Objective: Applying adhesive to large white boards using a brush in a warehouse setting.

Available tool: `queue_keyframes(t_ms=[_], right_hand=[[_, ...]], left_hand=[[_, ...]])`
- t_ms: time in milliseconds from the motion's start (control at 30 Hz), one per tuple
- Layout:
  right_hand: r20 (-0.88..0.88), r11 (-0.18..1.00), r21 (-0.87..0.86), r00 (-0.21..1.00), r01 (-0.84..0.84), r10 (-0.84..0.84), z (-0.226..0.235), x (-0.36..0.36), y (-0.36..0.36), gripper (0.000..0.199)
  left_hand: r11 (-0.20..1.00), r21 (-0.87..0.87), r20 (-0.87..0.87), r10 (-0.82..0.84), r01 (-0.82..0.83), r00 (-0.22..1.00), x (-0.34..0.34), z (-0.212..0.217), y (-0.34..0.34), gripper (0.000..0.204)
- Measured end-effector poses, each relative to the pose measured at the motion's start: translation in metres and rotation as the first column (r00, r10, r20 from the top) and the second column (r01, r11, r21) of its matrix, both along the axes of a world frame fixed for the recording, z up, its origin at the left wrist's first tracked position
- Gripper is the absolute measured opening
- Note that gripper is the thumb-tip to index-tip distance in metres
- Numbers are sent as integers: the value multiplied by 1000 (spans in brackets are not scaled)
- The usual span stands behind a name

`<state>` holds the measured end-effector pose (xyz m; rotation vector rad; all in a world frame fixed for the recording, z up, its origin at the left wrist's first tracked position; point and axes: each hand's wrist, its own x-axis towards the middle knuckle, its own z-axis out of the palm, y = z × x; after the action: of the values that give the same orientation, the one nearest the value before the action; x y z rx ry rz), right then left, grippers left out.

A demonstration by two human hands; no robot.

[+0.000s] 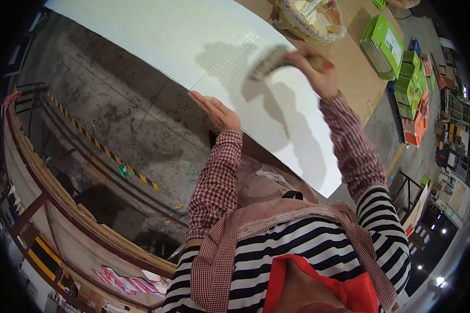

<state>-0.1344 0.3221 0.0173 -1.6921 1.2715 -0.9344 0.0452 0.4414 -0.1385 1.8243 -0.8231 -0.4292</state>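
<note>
A long white board (156, 39) stretches across the bench, with a wet, glossy patch on its surface. In my right hand (318, 73) is a wide brush (270, 63), its bristles smeared by motion over the board. My left hand (217, 111) rests at the board's left edge, its fingers stretched out and touching that edge. Beyond the brush stands a bucket (335, 35) of pale cream paste, with smeared sides and a stick or handle in it.
Brown cardboard (357, 57) covers the bench on the right. On it lies a stack of green printed boxes (382, 46); more green and orange packs (413, 99) are piled beyond. A metal-framed rack (47, 193) stands at lower left above the concrete floor (125, 78). Part of another person's hand (405, 3) shows at top right.
</note>
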Motion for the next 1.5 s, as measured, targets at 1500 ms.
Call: queue_keyframes(t_ms=[1500], right_hand=[[101, 880, 71, 875, 469, -474, 45, -114, -199, 32]], left_hand=[[1000, 26, -35, -9, 10, 999, -4, 11, 3, 58]])
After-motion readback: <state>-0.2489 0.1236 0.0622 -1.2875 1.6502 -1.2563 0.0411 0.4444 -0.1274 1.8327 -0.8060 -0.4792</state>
